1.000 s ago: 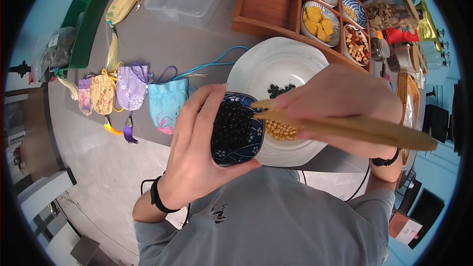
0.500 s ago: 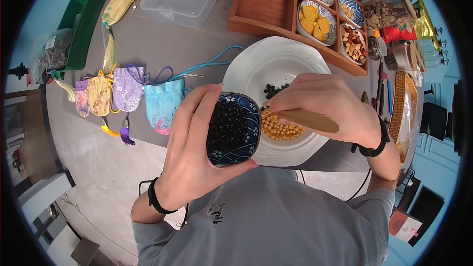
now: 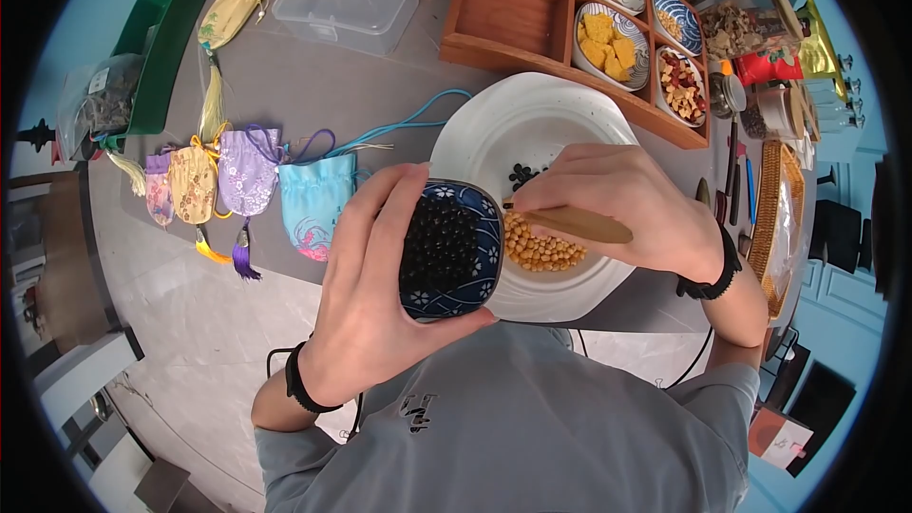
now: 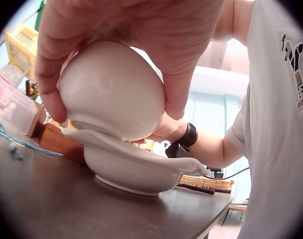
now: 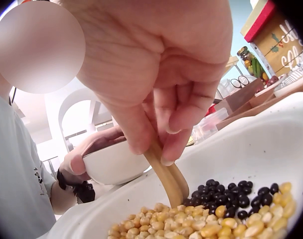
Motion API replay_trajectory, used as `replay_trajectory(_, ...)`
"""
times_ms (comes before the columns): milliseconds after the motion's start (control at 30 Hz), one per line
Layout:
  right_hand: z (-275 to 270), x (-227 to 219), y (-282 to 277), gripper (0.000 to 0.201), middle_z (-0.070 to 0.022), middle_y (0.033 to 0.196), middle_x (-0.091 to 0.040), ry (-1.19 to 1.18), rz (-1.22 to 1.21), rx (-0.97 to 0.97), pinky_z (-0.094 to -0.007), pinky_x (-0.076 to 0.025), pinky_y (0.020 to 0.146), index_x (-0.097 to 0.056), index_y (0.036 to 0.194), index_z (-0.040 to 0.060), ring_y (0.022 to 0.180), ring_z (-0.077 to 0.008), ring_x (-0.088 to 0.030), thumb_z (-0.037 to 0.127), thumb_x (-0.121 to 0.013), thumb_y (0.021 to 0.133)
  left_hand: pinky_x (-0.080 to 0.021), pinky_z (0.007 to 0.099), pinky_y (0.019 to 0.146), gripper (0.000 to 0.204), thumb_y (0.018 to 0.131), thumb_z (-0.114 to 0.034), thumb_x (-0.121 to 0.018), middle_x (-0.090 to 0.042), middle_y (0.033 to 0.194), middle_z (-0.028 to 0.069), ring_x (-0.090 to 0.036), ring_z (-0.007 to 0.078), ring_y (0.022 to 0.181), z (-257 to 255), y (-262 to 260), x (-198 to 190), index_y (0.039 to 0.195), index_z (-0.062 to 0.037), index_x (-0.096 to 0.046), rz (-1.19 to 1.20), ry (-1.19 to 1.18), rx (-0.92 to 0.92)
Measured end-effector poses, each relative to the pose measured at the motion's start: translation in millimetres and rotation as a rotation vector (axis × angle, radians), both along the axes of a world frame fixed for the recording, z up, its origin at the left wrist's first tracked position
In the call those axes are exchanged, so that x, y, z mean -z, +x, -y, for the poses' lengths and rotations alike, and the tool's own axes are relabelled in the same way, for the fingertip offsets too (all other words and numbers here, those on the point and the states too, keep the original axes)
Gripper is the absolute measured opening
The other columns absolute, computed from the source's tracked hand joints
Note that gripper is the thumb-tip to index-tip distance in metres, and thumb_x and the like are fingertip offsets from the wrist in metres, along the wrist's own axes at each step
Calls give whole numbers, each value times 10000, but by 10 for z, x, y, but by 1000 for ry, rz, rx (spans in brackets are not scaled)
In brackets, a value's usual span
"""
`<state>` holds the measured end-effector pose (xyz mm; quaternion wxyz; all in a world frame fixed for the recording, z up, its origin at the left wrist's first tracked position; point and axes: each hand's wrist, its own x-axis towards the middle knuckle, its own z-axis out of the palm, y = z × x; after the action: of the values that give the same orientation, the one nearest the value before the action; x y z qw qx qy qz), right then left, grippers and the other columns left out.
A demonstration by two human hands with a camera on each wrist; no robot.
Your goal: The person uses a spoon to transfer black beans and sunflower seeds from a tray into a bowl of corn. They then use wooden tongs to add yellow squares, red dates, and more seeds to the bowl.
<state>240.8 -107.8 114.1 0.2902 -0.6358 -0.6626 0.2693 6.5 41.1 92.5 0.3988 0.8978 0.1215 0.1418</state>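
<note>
My left hand (image 3: 366,299) grips a small blue-patterned bowl (image 3: 488,256) by its sides. It is tilted and full of black beans (image 3: 439,245). In the left wrist view its white underside (image 4: 111,89) overlaps the rim of a large white bowl (image 4: 131,164). My right hand (image 3: 632,204) pinches wooden tongs (image 5: 166,177), tips pointing down into the large bowl. There the tips meet the pile where black beans (image 5: 221,196) border yellow corn kernels (image 5: 166,221). From the head view, my fingers hide the tips.
Behind the large bowl stands a wooden compartment tray (image 3: 532,62) with small dishes of dried foods. Drawstring pouches (image 3: 318,199) lie to the left, below a clear plastic box (image 3: 347,0). Jars (image 3: 781,114), pens (image 3: 750,185) and a wicker basket (image 3: 781,228) are on the right.
My right hand has brought the tongs from the small bowl's rim down into the large bowl, their tips now at the beans and kernels. The left hand has barely moved.
</note>
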Motion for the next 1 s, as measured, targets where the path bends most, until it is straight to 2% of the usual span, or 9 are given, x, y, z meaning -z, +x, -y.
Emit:
replay_trajectory(167,36,-235,51,276,-119,875,-715,138,21,73,-413,-518,695,-719,1049,53,779,-326,-667,-8,-742,781,-428,485,1095,1216,494,-206,-1009,-410,1464,229,-458,422,1335,-3,0,10,1502,16,-365,21,-3,-4)
replay_trajectory(233,35,-469,69,290,-158,948,-777,195,83,66,-370,-564,686,-751,1014,-19,753,-258,-738,95,-843,764,-428,484,1093,1211,492,-198,-1008,-414,1462,228,-459,421,1333,3,0,14,1499,18,-370,30,-9,-9)
replay_trajectory(300,-155,-766,54,288,-173,941,-776,-66,77,-152,-359,-561,667,-747,998,-24,735,-254,-740,93,-853,758,-429,484,1090,1207,490,-190,-1006,-416,1461,228,-461,420,1332,4,9,1,1497,19,-373,30,-8,-10)
replay_trajectory(400,-37,-480,-100,278,-205,949,-771,347,-96,-65,-340,-559,645,-743,984,-23,754,-254,-757,83,-859,754,-429,481,1090,1206,491,-186,-1004,-417,1459,227,-460,417,1332,12,7,10,1497,20,-372,19,-21,-16)
replay_trajectory(533,-128,-628,-22,276,-208,952,-770,176,-39,-142,-338,-557,662,-745,980,-21,785,-264,-764,86,-854,750,-429,478,1091,1205,492,-183,-1001,-421,1457,225,-458,414,1334,10,2,-16,1498,22,-370,-4,-11,-19)
replay_trajectory(600,-95,-650,42,255,-197,951,-773,148,11,-97,-348,-557,679,-746,962,-15,797,-267,-762,92,-846,754,-429,476,1093,1203,492,-184,-1000,-422,1456,224,-457,414,1336,5,9,-15,1497,23,-370,0,-5,-13)
replay_trajectory(700,32,-583,75,206,-153,936,-777,191,175,129,-386,-557,713,-751,924,2,820,-278,-749,110,-828,766,-428,478,1094,1204,490,-183,-1000,-421,1457,224,-457,413,1337,10,12,6,1497,20,-371,23,-29,-13)
replay_trajectory(833,91,-363,142,203,-113,943,-770,108,102,104,-362,-542,747,-753,962,10,852,-294,-724,97,-815,789,-429,479,1095,1204,488,-179,-1000,-420,1458,222,-457,412,1336,10,12,33,1497,14,-372,39,-40,-13)
replay_trajectory(1000,96,-183,98,223,-116,911,-714,11,15,71,-410,-533,743,-721,1048,40,851,-320,-678,60,-763,829,-429,479,1095,1203,488,-183,-1002,-413,1463,218,-457,411,1338,12,4,5,1496,12,-374,10,-33,-19)
